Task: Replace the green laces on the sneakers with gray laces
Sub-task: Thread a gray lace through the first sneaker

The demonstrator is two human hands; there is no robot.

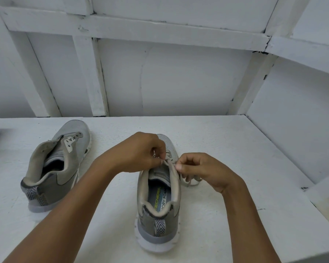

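On the white bench, before a white framed wall, the nearer sneaker stands right of the other sneaker. Fingers of the left hand and right hand pinch its gray lace.

left sneaker and right sneaker stand upright; gray lace threads the right.

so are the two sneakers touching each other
Apart. The head view shows a strip of bare white table between the left sneaker and the right sneaker.
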